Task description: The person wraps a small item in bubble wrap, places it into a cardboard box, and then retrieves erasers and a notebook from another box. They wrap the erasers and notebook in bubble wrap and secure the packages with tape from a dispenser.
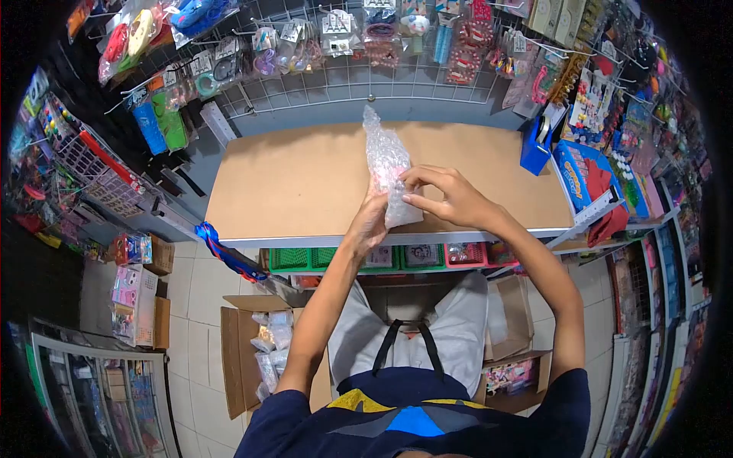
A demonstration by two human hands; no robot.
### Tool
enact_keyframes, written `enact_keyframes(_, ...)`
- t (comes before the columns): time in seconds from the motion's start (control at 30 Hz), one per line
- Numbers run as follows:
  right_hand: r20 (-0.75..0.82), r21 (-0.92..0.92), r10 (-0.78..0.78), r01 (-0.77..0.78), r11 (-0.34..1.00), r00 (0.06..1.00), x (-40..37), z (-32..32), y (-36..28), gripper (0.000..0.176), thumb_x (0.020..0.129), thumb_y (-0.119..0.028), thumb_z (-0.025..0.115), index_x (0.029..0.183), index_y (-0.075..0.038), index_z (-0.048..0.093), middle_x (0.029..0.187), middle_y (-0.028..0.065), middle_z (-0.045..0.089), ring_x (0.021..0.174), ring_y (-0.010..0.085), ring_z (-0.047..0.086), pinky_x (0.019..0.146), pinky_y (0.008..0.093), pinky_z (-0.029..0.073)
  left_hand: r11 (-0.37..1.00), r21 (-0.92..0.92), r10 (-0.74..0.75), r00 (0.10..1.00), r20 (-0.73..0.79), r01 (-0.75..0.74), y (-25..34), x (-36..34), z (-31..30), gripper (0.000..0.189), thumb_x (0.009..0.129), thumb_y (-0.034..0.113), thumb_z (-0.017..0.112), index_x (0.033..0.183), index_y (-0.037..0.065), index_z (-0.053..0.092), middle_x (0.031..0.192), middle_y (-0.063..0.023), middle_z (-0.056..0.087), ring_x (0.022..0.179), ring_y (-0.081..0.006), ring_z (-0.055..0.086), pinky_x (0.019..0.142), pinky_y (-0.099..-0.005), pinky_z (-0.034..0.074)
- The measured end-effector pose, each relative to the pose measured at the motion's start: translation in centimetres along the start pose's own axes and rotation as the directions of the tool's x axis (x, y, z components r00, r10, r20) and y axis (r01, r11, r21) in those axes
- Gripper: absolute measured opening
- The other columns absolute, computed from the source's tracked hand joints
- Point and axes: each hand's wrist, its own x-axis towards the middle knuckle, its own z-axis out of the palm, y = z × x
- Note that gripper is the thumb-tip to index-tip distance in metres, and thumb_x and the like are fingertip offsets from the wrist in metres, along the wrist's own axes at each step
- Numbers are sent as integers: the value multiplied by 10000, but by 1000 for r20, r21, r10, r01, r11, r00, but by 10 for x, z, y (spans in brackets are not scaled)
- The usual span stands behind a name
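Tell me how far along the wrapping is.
Done: the bubble wrap already covers a pinkish item. In hand: the left hand holds its lower end over the table while the right hand pinches the edge. Left: the top end stands loose, apparently unsealed.

No words or numbers can be read here. The packets [336, 30] hanging behind the table [305, 183] have little cards with print, but it is too tiny and blurry. The blue box [584, 175] at the table's right end has letters too fuzzy to read. The bubble wrap bundle [385, 164] above the table's front edge shows no print.
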Motion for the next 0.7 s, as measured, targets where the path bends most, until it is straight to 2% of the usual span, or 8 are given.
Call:
enact_keyframes(0.07,-20,52,90,-89,995,996,-1,5,7,227,893,-165,702,989,27,627,974,144,676,876,249,667,797,362,532,999,20,27,999,19,-27,-1,3,0,656,943,112,576,1504,128,237,1316,-109,537,1140,-208,617,933,-376,567)
enact_keyframes(0.2,-84,51,93,-89,995,992,5,10,15,234,885,-183,715,963,22,633,926,139,668,830,248,665,765,362,531,999,16,37,999,16,-38,-3,2,-1,603,955,125,566,1490,113,288,1336,-108,531,1139,-213,623,913,-366,582)
enact_keyframes(0.3,-120,-16,83,-85,996,989,8,13,22,248,867,-198,734,938,20,640,901,135,655,811,244,657,748,355,529,998,49,30,999,-34,-29,-1,0,2,555,984,230,548,1471,83,329,1337,-120,538,1144,-222,625,930,-381,576)
enact_keyframes(0.4,-124,-78,100,-110,991,987,10,13,25,259,842,-209,757,915,13,647,888,127,642,807,241,648,740,349,527,967,-252,-19,996,91,42,3,2,-2,565,1001,361,515,1445,47,362,1323,-126,554,1150,-231,623,942,-400,569)
enact_keyframes(0.5,-132,-65,140,-149,987,981,10,13,26,267,821,-219,774,895,8,653,917,124,629,816,240,641,742,347,529,946,-320,-7,992,128,48,13,-3,15,615,1002,458,478,1423,20,377,1313,-127,564,1153,-239,620,951,-412,561)
enact_keyframes(0.6,-160,-22,185,-191,981,970,7,12,29,288,807,-229,787,907,6,653,997,126,614,843,241,637,766,346,534,1000,4,-23,997,-78,24,7,-9,11,606,997,422,534,1434,42,356,1320,-123,554,1168,-230,607,949,-391,553)
enact_keyframes(0.67,-198,-25,185,-194,981,963,3,14,36,322,799,-235,796,951,6,647,1048,120,600,864,236,633,786,345,537,994,109,-10,1000,-28,13,4,-4,7,603,990,327,582,1456,92,279,1317,-104,514,1186,-210,573,958,-384,536)
enact_keyframes(0.7,-285,26,230,-233,972,930,-1,20,40,357,798,-242,802,996,7,639,1088,124,596,893,231,636,796,340,539,987,160,-7,1000,-3,8,3,-2,6,625,987,280,606,1467,117,240,1316,-95,494,1194,-200,556,962,-381,527)
